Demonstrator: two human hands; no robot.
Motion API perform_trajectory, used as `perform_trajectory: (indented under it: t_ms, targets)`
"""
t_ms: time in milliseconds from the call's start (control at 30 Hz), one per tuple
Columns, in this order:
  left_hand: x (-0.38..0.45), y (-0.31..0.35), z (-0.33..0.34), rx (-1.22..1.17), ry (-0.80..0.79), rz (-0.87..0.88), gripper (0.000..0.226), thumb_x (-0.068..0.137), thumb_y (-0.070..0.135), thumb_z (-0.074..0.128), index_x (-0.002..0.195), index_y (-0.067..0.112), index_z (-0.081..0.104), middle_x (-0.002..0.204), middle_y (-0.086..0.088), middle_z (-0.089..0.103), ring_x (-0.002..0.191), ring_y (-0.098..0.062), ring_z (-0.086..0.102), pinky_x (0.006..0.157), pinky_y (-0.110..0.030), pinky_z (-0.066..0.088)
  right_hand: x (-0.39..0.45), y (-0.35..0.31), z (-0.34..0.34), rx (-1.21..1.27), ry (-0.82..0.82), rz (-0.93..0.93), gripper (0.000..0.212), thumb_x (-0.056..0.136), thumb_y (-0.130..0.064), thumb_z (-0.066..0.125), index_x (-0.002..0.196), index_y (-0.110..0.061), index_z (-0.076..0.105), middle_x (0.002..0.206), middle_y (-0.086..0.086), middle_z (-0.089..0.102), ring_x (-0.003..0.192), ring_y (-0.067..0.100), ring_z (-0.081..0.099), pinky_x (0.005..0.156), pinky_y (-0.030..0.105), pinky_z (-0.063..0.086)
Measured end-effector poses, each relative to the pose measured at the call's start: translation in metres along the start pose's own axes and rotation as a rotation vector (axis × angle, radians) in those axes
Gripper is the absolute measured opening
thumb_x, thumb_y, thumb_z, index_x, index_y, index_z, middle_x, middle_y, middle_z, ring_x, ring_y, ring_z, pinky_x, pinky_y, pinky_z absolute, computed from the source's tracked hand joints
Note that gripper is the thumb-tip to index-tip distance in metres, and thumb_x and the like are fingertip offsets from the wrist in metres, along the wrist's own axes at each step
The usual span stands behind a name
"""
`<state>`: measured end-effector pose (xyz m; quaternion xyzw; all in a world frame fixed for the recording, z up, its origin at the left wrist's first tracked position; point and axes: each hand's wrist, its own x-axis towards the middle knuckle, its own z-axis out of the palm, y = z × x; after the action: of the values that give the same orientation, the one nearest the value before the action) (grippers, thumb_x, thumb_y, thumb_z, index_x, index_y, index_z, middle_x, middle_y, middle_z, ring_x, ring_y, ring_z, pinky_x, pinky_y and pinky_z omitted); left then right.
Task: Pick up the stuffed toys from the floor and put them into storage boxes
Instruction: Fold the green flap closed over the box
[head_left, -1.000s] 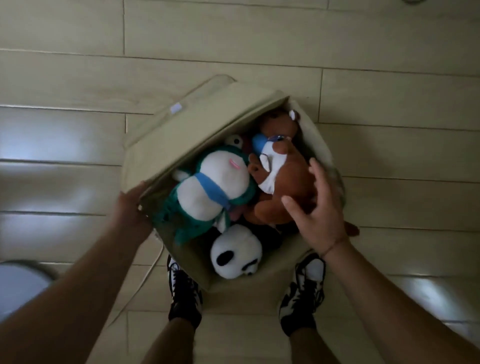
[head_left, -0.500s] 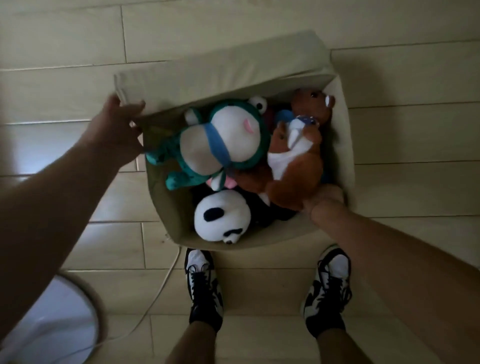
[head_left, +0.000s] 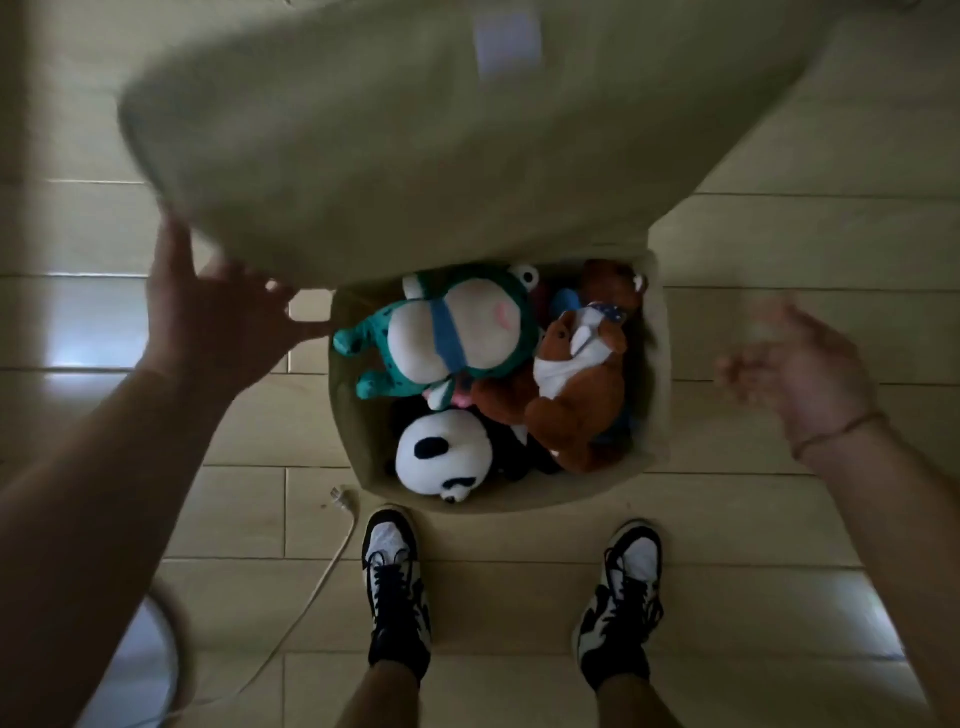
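Toys fill the storage box (head_left: 660, 364), which stands on the floor between your 2 hands: a green frog toy (head_left: 457, 332) nearest your left hand (head_left: 218, 322), a brown dog toy (head_left: 576, 395) nearer your right hand (head_left: 800, 364), a panda toy (head_left: 441, 457) below them. Your left hand grips the edge of the box lid (head_left: 415, 145), raised above the box. Your right hand is blurred, fingers spread, holding nothing, apart from the box.

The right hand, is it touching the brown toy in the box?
Apart. The head view shows the right hand beside the box, floor between it and the brown toy.
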<state>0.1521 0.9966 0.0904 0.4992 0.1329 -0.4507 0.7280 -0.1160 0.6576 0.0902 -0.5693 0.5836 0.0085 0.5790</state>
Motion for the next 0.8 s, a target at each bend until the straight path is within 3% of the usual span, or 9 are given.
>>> perform_trajectory:
  t_ms: [100,167,233,333,400,467,567,700,800]
  targets:
    - [-0.021,-0.008,-0.008,0.466,-0.056,-0.157,0.053,0.079,0.064,0.053,0.083,0.016,0.074,0.109,-0.004,0.071,0.122,-0.019,0.055,0.113,-0.059,0.019,0.022,-0.045,-0.002,0.486,-0.487,0.197,0.085,0.083,-0.079,0.028,0.139,-0.018,0.046,0.109,0.021,0.071,0.105,0.031,0.069,0.094,0.050,0.045]
    - [-0.036,-0.029,-0.007,0.796,-0.045,-0.208,0.031,0.088,0.041,0.056,0.088,0.016,0.073,0.106,0.008,0.072,0.113,-0.001,0.058,0.115,-0.052,0.024,0.019,-0.053,0.004,0.190,-0.437,0.201,0.082,0.083,-0.082,0.016,0.133,-0.028,0.053,0.113,0.022,0.070,0.110,0.034,0.066,0.090,0.051,0.048]
    - [-0.049,-0.055,0.003,0.988,-0.060,-0.239,0.016,0.090,0.025,0.059,0.102,0.022,0.070,0.110,0.014,0.068,0.104,0.004,0.060,0.110,-0.045,0.037,0.017,-0.029,0.013,-0.109,-0.321,0.186,0.051,0.091,-0.062,0.043,0.132,-0.032,0.050,0.125,0.016,0.063,0.104,0.031,0.064,0.082,0.046,0.053]
    - [-0.051,-0.095,0.009,1.484,-0.097,-0.158,0.046,0.079,0.033,0.073,0.123,0.030,0.058,0.130,0.003,0.056,0.117,-0.018,0.054,0.102,-0.041,0.046,0.003,0.033,0.017,-0.494,-0.265,0.205,0.097,0.077,-0.023,0.079,0.150,-0.034,0.015,0.144,0.012,0.048,0.118,0.033,0.058,0.095,0.053,0.051]
    - [-0.046,-0.115,0.015,1.846,-0.095,0.035,0.067,0.074,0.047,0.071,0.135,0.033,0.047,0.138,0.004,0.048,0.121,-0.023,0.049,0.100,-0.039,0.044,-0.004,0.069,0.016,-0.425,-0.211,0.195,0.075,0.078,-0.024,0.078,0.142,-0.017,0.039,0.139,0.011,0.056,0.115,0.030,0.061,0.100,0.046,0.050]
    - [-0.037,-0.124,0.023,1.922,-0.092,0.123,0.076,0.070,0.056,0.069,0.138,0.037,0.040,0.141,0.004,0.041,0.124,-0.026,0.042,0.102,-0.040,0.040,-0.018,0.091,0.016,-0.274,-0.209,0.213,0.042,0.083,-0.024,0.073,0.122,-0.014,0.062,0.120,0.008,0.068,0.102,0.025,0.065,0.095,0.039,0.051]
    - [-0.020,-0.138,0.033,2.014,-0.214,0.200,0.097,0.061,0.072,0.065,0.144,0.040,0.025,0.154,-0.001,0.016,0.140,-0.032,0.018,0.115,-0.054,0.017,-0.044,0.121,0.019,-0.069,-0.179,0.292,0.031,0.084,-0.027,0.070,0.111,-0.012,0.067,0.106,0.007,0.071,0.095,0.024,0.068,0.092,0.040,0.054]
    - [-0.009,-0.166,0.050,2.050,-0.331,0.046,0.128,0.053,0.077,0.068,0.145,0.044,-0.015,0.155,0.002,-0.030,0.141,-0.035,-0.027,0.107,-0.072,-0.007,-0.055,0.163,0.044,0.062,-0.002,0.493,0.047,0.083,-0.040,0.069,0.119,-0.012,0.061,0.122,0.010,0.062,0.109,0.030,0.059,0.096,0.051,0.051]
    - [-0.008,-0.189,0.052,2.116,-0.306,-0.023,0.143,0.046,0.078,0.071,0.140,0.041,-0.030,0.149,-0.002,-0.042,0.136,-0.039,-0.036,0.103,-0.076,-0.007,-0.042,0.191,0.077,0.623,0.104,0.676,0.069,0.079,-0.052,0.066,0.136,-0.019,0.048,0.139,0.008,0.052,0.125,0.036,0.050,0.097,0.064,0.045]
